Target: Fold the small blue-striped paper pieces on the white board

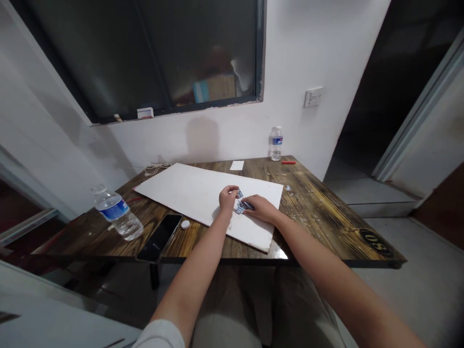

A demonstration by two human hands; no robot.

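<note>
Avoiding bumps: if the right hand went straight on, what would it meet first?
The right hand would likely meet the small blue-and-white pieces at its fingertips, then the left hand; depth is unclear here.

On the white board, the left-hand grip and right-hand grip cover much of the small blue-and-white pieces, so their full outlines cannot be seen, nor whether either grip pinches them. Any print on them is too small to read. Past the board's far edge, the pale flecks and thin red object are too small to identify, and the label on the water bottle is unreadable. Under the board's left corner, the board hides most of a red strip. Behind the board, what lies beyond the window is dim and blurred, and the bottom edge of the picture cuts off the sleeve.
</note>
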